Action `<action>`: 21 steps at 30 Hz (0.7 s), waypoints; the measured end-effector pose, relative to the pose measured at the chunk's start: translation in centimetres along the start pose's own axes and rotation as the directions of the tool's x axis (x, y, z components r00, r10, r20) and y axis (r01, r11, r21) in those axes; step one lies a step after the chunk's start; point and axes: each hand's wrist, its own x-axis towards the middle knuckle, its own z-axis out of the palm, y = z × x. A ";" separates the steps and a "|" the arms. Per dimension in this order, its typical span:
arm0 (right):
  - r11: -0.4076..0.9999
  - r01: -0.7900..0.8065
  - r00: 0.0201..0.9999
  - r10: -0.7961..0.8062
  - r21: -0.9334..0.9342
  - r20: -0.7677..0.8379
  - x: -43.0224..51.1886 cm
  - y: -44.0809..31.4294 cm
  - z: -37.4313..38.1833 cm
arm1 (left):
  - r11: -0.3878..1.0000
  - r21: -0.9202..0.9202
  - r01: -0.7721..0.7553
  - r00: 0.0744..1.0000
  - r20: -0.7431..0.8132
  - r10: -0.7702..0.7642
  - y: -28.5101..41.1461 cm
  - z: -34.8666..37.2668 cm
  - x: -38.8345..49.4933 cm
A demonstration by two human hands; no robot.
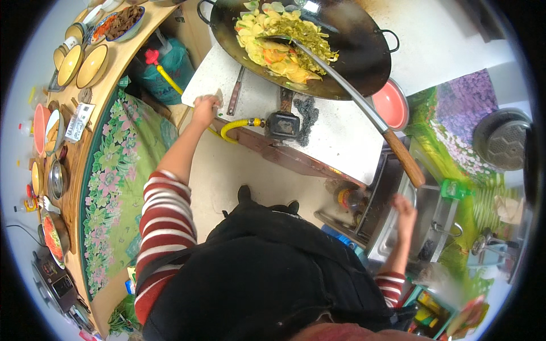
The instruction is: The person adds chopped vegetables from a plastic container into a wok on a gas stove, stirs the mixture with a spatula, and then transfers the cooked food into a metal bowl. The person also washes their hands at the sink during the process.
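My left hand [205, 111] is at the left corner of the white stove top [341, 136], its fingers curled; whether they grip anything is unclear. Beside it lies a utensil with a brown handle [233, 99]. My right hand [404, 211] hangs over the near edge of the metal sink [389, 241], loosely curled, with nothing visible in it. Ahead, a large black wok [354, 51] holds sliced yellow vegetables [256, 40] and chopped green pickled greens [313, 42]. A long-handled ladle [341, 81] rests in the wok, its wooden grip [405, 160] jutting out just beyond my right hand.
A yellow gas hose [234, 126] runs to the burner valve [282, 125] at the stove's front edge. On the left, a wooden counter [79, 157] carries bowls and a plate of sliced meat [124, 23]. A pink basin [390, 104] sits partly behind the wok.
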 end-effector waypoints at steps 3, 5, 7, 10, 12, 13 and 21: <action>0.912 0.298 0.950 -0.312 0.283 0.005 1.4 -12.3 -2.5 | 0.842 -0.497 0.211 0.951 -0.095 -0.294 -0.2 -1.4 -2.8; 0.881 0.330 0.894 -0.407 0.340 0.186 0.8 -20.0 -2.7 | 0.501 -0.783 0.369 0.814 0.013 -0.580 0.2 -2.8 -4.8; 0.887 0.460 0.783 -0.378 -0.051 0.494 0.5 -25.4 -0.3 | 0.255 -0.891 0.377 0.783 0.159 -0.602 0.6 -5.0 -7.0; 0.597 0.624 0.731 -0.219 -0.504 0.646 1.5 -30.0 3.4 | 0.035 -0.930 0.367 0.740 0.269 -0.616 1.3 -7.6 -10.1; 0.349 0.654 0.750 -0.181 -0.671 0.636 3.3 -31.7 5.3 | -0.012 -0.929 0.370 0.718 0.294 -0.631 1.2 -8.8 -12.1; 0.187 0.658 0.744 -0.310 -0.730 0.591 4.4 -32.4 6.0 | -0.017 -0.923 0.384 0.705 0.305 -0.641 0.9 -9.2 -13.0; -0.121 0.582 0.542 -0.679 -0.804 0.495 10.4 -39.4 12.1 | -0.198 -0.896 0.398 0.614 0.420 -0.669 -3.8 -7.6 -17.9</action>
